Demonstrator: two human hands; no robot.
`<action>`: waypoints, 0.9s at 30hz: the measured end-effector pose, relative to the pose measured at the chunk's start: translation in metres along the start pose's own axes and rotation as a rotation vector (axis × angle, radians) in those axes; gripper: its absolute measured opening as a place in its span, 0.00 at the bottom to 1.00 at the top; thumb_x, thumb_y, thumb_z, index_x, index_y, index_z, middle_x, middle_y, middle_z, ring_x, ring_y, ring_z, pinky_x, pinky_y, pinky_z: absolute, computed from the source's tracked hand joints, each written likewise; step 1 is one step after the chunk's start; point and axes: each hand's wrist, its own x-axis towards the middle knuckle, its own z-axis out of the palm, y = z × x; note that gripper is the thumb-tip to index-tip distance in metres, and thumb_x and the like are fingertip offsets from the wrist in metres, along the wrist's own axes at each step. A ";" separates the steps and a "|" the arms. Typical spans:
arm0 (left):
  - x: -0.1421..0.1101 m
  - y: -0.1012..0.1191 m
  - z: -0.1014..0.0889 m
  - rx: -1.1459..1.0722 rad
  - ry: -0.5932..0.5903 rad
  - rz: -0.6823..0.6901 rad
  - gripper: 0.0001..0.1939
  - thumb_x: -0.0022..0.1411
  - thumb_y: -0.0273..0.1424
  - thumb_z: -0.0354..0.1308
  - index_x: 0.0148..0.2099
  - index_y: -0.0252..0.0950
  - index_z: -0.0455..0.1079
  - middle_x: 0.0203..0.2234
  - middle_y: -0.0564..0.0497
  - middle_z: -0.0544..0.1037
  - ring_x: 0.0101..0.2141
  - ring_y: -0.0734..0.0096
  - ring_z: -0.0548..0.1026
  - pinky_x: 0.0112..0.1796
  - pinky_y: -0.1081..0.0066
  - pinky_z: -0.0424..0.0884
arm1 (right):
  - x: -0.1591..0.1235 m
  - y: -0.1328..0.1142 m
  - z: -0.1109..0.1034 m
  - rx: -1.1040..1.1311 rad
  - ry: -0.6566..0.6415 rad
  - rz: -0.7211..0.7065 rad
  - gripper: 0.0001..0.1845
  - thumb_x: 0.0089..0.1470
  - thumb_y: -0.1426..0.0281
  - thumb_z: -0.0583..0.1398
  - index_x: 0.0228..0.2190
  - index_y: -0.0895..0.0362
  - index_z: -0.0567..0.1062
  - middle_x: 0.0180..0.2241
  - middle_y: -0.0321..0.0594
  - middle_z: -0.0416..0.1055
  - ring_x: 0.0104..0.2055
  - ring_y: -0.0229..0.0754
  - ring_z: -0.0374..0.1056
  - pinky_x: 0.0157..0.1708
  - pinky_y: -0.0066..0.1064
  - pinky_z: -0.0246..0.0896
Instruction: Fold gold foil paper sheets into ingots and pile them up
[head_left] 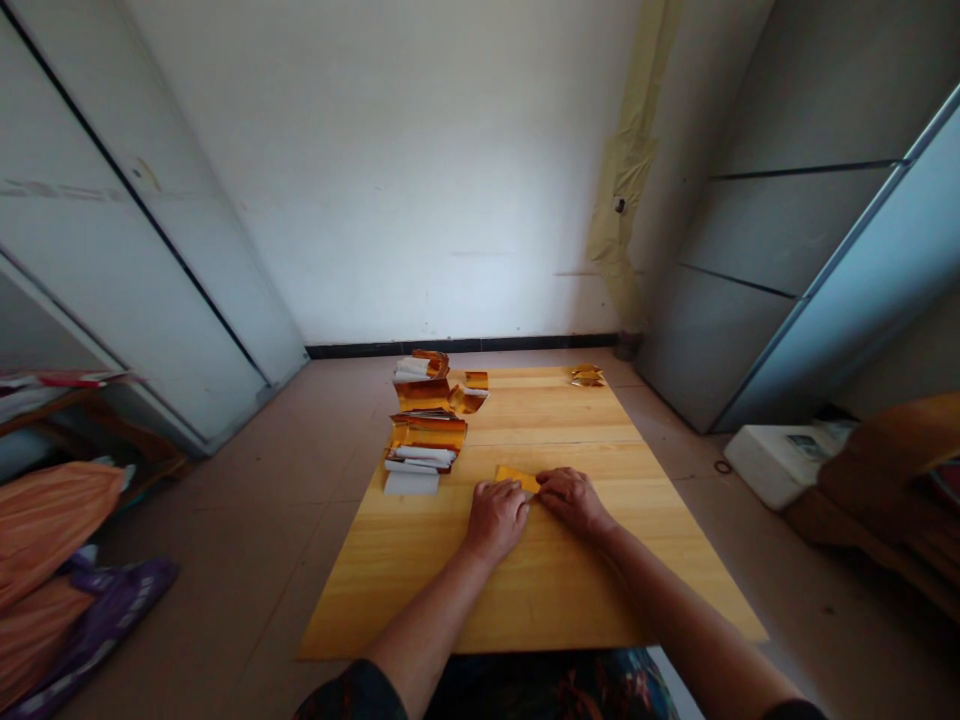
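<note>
A small sheet of gold paper [516,474] lies on the wooden table in front of me. My left hand [498,515] grips its near left part, fingers curled over the edge. At its right edge my right hand [576,498] has its fingers pressed together on the paper. Part of the sheet is hidden beneath both hands. To the left lies a stack of gold paper sheets [427,433], some showing white backs. Farther back is another gold paper bundle [420,394]. Folded gold paper pieces [586,376] sit at the table's far right corner.
The wooden table [555,590] spans the space ahead of my lap. A grey cabinet [750,260] stands at the right, with a white box [780,465] on the floor. Orange cloth [52,530] and a purple bag [112,610] are at the left.
</note>
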 end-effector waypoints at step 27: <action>0.002 0.005 -0.003 -0.020 -0.031 -0.068 0.14 0.56 0.22 0.53 0.43 0.43 0.68 0.40 0.52 0.75 0.45 0.67 0.69 0.45 0.64 0.60 | 0.006 -0.022 0.011 -0.109 0.075 0.263 0.05 0.50 0.71 0.57 0.25 0.54 0.72 0.41 0.39 0.72 0.43 0.43 0.63 0.43 0.35 0.53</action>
